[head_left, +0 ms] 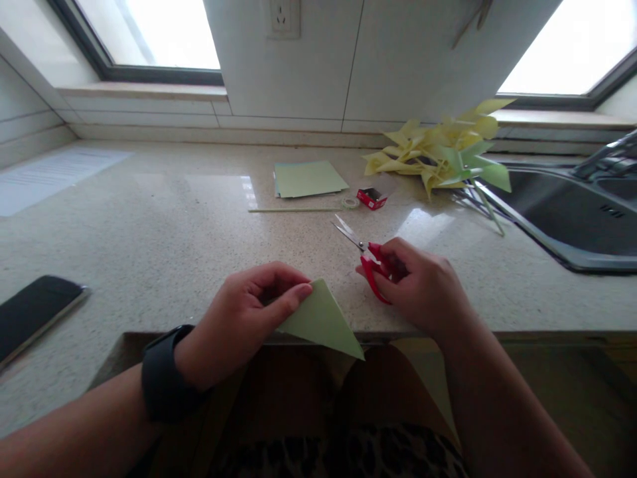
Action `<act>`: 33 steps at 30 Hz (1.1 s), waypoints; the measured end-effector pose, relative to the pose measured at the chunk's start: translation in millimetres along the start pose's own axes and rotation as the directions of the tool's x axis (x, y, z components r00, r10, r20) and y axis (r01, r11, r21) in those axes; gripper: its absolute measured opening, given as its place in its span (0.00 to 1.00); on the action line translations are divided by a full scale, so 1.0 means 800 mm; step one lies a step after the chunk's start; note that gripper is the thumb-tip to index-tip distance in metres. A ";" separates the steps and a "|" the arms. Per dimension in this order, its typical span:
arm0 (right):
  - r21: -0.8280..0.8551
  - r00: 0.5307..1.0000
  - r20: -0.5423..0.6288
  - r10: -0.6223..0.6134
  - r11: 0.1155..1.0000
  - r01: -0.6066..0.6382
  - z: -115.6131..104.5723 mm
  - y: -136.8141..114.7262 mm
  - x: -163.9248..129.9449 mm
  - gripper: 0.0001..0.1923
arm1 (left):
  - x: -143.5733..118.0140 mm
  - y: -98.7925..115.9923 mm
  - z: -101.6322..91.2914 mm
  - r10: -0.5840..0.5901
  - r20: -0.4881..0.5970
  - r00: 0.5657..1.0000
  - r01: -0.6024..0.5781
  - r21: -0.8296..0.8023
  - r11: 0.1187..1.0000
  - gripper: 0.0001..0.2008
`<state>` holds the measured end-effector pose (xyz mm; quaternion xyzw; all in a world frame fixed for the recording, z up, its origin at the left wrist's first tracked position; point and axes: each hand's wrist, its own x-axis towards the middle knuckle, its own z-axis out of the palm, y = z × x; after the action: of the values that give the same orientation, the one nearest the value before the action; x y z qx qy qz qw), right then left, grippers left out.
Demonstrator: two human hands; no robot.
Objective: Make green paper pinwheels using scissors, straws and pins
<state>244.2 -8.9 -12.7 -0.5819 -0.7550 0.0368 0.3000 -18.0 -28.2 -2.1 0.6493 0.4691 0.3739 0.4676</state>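
Between the thumb and fingers of my left hand (253, 305) is a folded piece of light green paper (323, 318), a triangle whose long tip points down to the right over the counter's front edge. My right hand (423, 285) grips red-handled scissors (371, 262), fingers in the loops. Their blades are slightly apart and point up and to the left, clear of the paper. Beyond the hands lie a stack of coloured paper sheets (311, 179), a thin pale stick (293, 210), a small roll of tape (350, 202) and a little red box (371, 198).
Several yellow paper pinwheels (413, 149) and a green pinwheel (468, 162) are heaped at the back right, beside a steel sink (562, 219). A dark phone (40, 309) lies at the left, with a printed sheet (54, 172) behind it. The counter's front edge runs beneath my hands.
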 end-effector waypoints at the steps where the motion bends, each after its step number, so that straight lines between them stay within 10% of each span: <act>1: -0.030 1.000 -0.014 0.028 0.999 -0.028 0.000 0.002 0.001 0.15 | 0.000 -0.001 0.000 0.007 0.005 1.000 -0.007 -0.018 1.000 0.11; 17: -0.379 0.982 0.144 0.123 0.924 -0.060 -0.035 0.034 0.007 0.16 | -0.003 -0.011 0.005 0.073 0.046 0.996 -0.070 -0.069 0.995 0.06; 29: -0.377 0.977 0.054 0.207 0.910 -0.172 -0.040 0.044 -0.015 0.09 | -0.016 0.002 0.007 0.314 0.211 0.926 -0.337 0.082 0.938 0.20; 33: -0.266 0.973 -0.146 0.179 0.940 -0.212 -0.039 0.018 -0.041 0.12 | -0.024 -0.002 0.016 0.331 0.209 0.920 -0.358 0.104 0.928 0.21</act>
<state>277.0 -42.7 -6.2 -0.6918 -0.6717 -0.0755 0.2541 -12.1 -50.0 -8.5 0.7853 0.3262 0.3538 0.3895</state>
